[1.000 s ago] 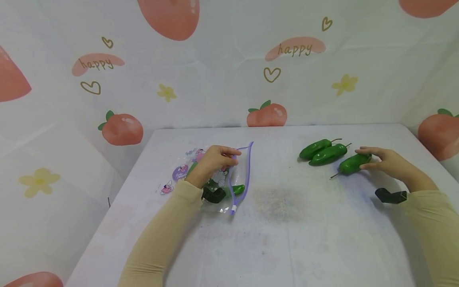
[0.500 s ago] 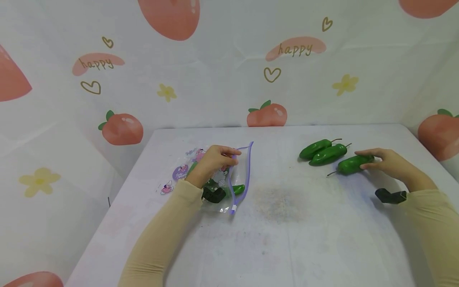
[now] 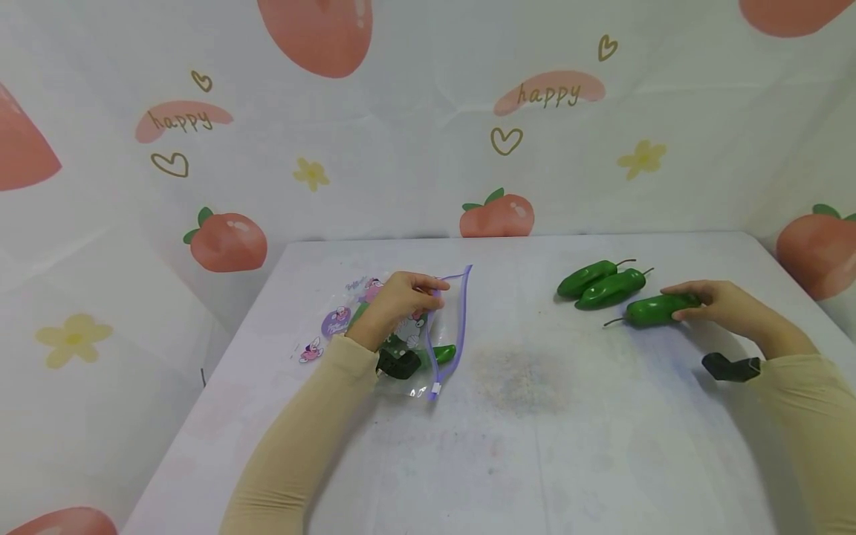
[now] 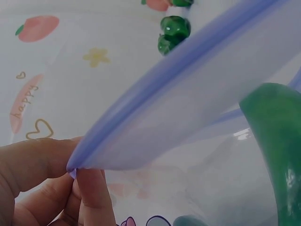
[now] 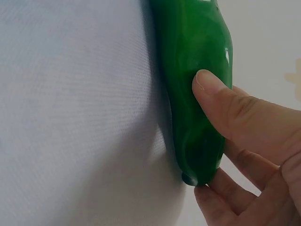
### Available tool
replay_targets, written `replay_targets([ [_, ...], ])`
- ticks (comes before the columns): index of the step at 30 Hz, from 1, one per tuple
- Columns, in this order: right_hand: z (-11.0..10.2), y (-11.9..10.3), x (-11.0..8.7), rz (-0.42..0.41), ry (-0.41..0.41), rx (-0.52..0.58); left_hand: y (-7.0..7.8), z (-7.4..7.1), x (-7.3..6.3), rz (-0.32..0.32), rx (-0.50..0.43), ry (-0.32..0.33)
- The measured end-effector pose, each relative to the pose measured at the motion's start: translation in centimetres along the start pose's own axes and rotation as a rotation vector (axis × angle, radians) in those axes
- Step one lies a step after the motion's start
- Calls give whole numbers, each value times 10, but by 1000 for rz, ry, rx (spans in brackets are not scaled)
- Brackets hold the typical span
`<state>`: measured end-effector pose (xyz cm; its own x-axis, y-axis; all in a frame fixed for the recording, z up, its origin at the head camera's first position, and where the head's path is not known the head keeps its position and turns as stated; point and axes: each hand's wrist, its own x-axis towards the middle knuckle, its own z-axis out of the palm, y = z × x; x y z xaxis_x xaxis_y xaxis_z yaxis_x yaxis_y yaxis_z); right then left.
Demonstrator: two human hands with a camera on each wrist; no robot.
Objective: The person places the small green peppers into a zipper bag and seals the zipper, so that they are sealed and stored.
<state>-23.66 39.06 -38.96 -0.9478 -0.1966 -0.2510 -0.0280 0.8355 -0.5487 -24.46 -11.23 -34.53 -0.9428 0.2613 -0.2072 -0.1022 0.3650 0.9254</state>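
Between thumb and fingers, my left hand (image 3: 406,297) pinches the purple zip edge (image 4: 141,101) of a clear printed zip bag (image 3: 420,386). The bag's mouth gapes toward the right. Inside it a green pepper (image 4: 277,141) shows, its tip (image 3: 444,354) near the opening; the rest is hidden by print and wrist. On the table's right side my right hand (image 3: 725,308) grips a glossy green pepper (image 3: 652,310) by its blunt end, thumb on the near side. Its stem points left. The right wrist view shows this pepper (image 5: 195,94) lying close against the table surface.
Two more green peppers, one behind (image 3: 587,279) and one in front (image 3: 611,290), lie side by side just left of my right hand. A patterned cloth (image 3: 401,148) stands behind the white table (image 3: 521,461), which has a worn grey patch.
The gripped pepper has turned slightly, its stem swinging left and up, and my right fingers have closed further round its end. My left hand and the bag have stayed put.
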Motion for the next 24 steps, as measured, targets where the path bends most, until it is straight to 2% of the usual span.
replay_targets([
  [11, 1, 0, -1, -29, 17, 16, -1, -1, 0, 13, -8, -4],
  [24, 1, 0, -3, -42, 19, 2, 1, 0, 0, -9, -10, 1],
])
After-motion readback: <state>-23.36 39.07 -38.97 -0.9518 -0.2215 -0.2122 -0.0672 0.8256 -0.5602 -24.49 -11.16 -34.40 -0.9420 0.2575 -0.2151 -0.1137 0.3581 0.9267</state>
